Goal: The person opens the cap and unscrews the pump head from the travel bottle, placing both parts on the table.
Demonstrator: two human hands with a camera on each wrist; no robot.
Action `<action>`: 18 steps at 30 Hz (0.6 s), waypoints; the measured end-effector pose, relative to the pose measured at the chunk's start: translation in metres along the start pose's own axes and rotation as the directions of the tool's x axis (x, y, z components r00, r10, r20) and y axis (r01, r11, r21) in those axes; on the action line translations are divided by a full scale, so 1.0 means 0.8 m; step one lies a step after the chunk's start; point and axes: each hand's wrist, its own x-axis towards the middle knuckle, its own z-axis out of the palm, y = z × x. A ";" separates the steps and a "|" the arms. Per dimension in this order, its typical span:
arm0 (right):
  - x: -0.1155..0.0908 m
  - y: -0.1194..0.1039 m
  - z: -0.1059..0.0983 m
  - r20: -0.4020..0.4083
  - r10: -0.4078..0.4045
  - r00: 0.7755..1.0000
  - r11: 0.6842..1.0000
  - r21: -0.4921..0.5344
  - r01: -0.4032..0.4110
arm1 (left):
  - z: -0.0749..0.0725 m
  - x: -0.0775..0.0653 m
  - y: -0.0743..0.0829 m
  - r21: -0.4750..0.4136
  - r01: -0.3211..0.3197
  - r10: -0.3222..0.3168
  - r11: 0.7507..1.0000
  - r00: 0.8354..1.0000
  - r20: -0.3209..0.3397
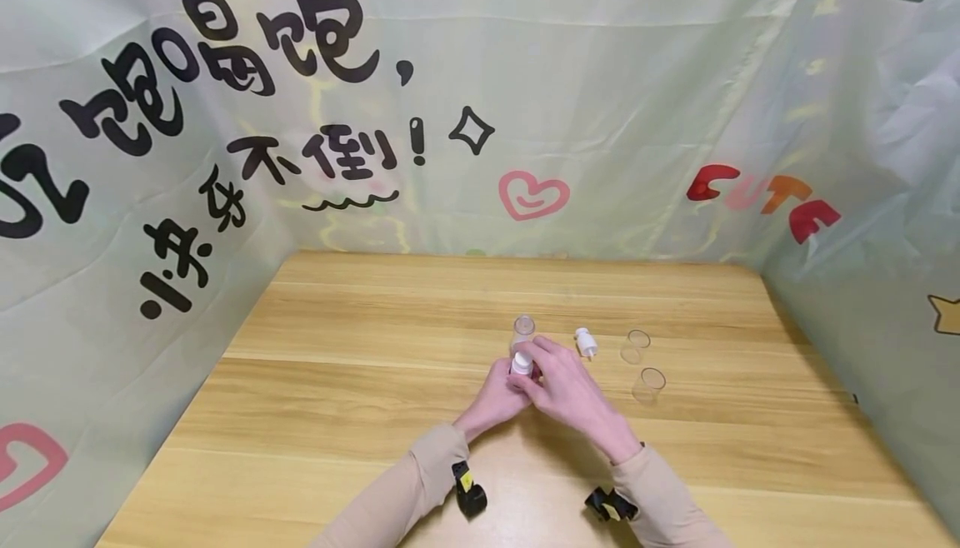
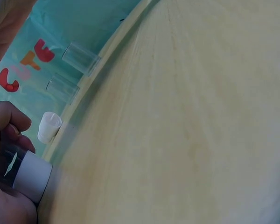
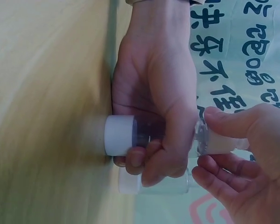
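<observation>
We're likely working the white top (image 1: 522, 362) on or off the bottle (image 3: 120, 135), lower centre of head view, left hand (image 1: 506, 390) gripping it, right hand (image 1: 567, 383) pinching the top; next probably needs a twist.

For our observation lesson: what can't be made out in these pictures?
Right wrist view: held bottle, partly hidden by the left hand.
Left wrist view: held bottle's top, cut off at left edge.
Head view: standing bottle, lower end behind the right hand.
Head view: dark speck, too small.
</observation>
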 end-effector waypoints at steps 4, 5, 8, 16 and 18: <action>0.000 0.000 -0.003 0.036 -0.025 0.999 0.999 0.025 0.024 | -0.001 0.001 -0.001 -0.041 -0.008 0.009 0.999 1.000 0.019; 0.000 0.000 -0.004 0.045 -0.033 0.998 0.999 0.034 0.031 | -0.001 0.001 -0.002 -0.046 -0.013 0.014 0.999 1.000 0.023; -0.002 0.002 -0.004 0.070 -0.052 0.996 0.998 0.033 0.049 | -0.002 0.002 -0.003 -0.034 -0.045 0.046 0.998 0.999 0.029; -0.003 0.006 0.005 0.007 -0.037 0.999 0.999 0.010 0.037 | -0.004 0.000 0.000 -0.010 -0.068 0.069 0.998 0.997 0.039; -0.003 0.007 0.007 -0.019 -0.053 0.998 0.998 0.015 0.053 | -0.003 0.000 -0.001 0.002 -0.065 0.065 0.998 0.997 0.038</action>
